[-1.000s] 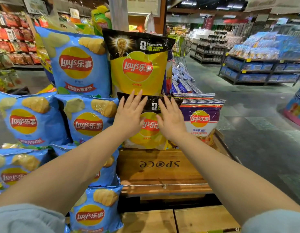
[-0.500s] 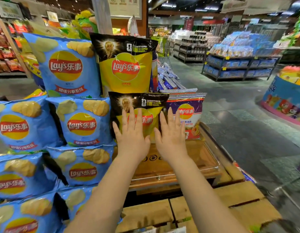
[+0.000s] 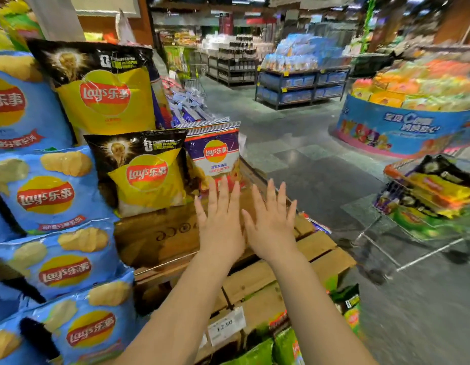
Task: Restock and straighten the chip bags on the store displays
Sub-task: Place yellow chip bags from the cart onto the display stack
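Bags stand straight beyond the flat, empty left hand [image 3: 221,222] and right hand [image 3: 273,225]; more are seen in a cart [image 3: 428,204].

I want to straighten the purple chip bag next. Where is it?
The purple chip bag stands on the wooden crate, just right of the smaller yellow bag, beyond the left hand.

A wooden crate [image 3: 160,233] carries a yellow bag [image 3: 147,172] and a purple bag [image 3: 215,154], both upright. They stand side by side.
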Motion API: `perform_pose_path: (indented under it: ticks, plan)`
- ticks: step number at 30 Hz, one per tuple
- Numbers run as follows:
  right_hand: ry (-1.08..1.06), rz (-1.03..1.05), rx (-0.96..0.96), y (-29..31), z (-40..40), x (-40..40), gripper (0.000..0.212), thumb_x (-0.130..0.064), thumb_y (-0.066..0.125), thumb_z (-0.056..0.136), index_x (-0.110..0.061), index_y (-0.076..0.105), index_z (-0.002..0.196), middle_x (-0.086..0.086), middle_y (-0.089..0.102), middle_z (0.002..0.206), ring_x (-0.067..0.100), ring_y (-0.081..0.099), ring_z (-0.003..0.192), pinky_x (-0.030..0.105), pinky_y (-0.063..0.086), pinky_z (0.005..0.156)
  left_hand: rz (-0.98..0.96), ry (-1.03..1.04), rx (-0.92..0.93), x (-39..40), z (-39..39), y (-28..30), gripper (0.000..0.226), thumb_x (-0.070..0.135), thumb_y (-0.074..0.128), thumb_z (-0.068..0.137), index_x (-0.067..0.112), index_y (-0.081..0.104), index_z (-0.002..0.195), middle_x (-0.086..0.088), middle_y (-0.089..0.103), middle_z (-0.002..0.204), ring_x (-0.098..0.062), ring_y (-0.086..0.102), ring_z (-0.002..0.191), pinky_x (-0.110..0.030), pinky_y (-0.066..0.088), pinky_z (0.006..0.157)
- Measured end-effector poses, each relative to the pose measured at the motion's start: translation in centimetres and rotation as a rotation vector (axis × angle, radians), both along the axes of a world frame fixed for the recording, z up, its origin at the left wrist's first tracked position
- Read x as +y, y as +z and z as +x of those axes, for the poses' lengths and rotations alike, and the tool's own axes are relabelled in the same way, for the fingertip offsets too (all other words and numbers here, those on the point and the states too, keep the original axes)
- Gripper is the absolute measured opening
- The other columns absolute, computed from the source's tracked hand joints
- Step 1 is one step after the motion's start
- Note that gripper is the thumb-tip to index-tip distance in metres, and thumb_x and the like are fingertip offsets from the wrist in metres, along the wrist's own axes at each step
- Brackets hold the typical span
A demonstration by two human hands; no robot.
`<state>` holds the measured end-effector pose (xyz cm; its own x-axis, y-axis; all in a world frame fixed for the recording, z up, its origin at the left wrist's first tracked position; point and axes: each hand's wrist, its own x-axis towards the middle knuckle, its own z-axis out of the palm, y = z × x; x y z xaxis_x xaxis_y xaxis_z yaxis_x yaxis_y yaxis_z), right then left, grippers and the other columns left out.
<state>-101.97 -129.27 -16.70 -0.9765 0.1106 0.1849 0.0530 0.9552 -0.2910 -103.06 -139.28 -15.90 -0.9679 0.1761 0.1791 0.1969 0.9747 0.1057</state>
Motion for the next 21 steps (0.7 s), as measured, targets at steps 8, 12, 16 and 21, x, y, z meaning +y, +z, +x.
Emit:
perform_pose_path:
  ticks: [8, 12, 16, 21]
  plan:
    - [-0.176, -0.024, -0.070, -0.2, 8.1, 12.1, 0.058, -0.045, 0.018, 0.101, -0.029, -0.006, 0.152, 0.004, -0.025, 0.156, 0.023, -0.031, 0.140, 0.048, -0.018, 0.112, -0.044, -0.236, -0.016, 12.9, 6.1, -0.5, 0.072, 0.026, 0.031, 0.099, 0.019, -0.022, 0.148, -0.004, -0.032, 0.153, -0.025, -0.029, 0.141, -0.053, -0.010, 0.113]
    - [-0.291, 0.004, -0.070, -1.1, 12.6, 18.4, 0.057, -0.045, 0.010, 0.099, -0.029, -0.006, 0.151, 0.006, -0.023, 0.156, 0.025, -0.029, 0.141, 0.050, -0.015, 0.112, -0.055, -0.341, -0.014, 20.1, 9.4, -1.3, 0.069, 0.027, 0.029, 0.102, 0.021, -0.021, 0.149, -0.002, -0.032, 0.153, -0.024, -0.029, 0.141, -0.053, -0.011, 0.113]
    - [-0.396, 0.052, -0.081, -1.9, 16.2, 24.4, 0.057, -0.045, 0.011, 0.099, -0.029, -0.004, 0.151, 0.009, -0.019, 0.157, 0.028, -0.024, 0.142, 0.050, -0.012, 0.113, -0.050, -0.424, -0.018, 26.7, 12.4, -2.5, 0.067, 0.028, 0.027, 0.102, 0.022, -0.022, 0.148, 0.001, -0.033, 0.153, -0.022, -0.030, 0.141, -0.053, -0.010, 0.114]
    - [-0.508, 0.032, -0.096, -2.2, 19.6, 31.0, 0.060, -0.048, 0.003, 0.095, -0.028, -0.003, 0.152, 0.010, -0.018, 0.157, 0.028, -0.024, 0.142, 0.051, -0.014, 0.112, -0.028, -0.549, -0.047, 34.0, 14.5, -3.1, 0.073, 0.022, 0.034, 0.101, 0.024, -0.023, 0.147, 0.001, -0.035, 0.152, -0.022, -0.032, 0.139, -0.052, -0.013, 0.113]
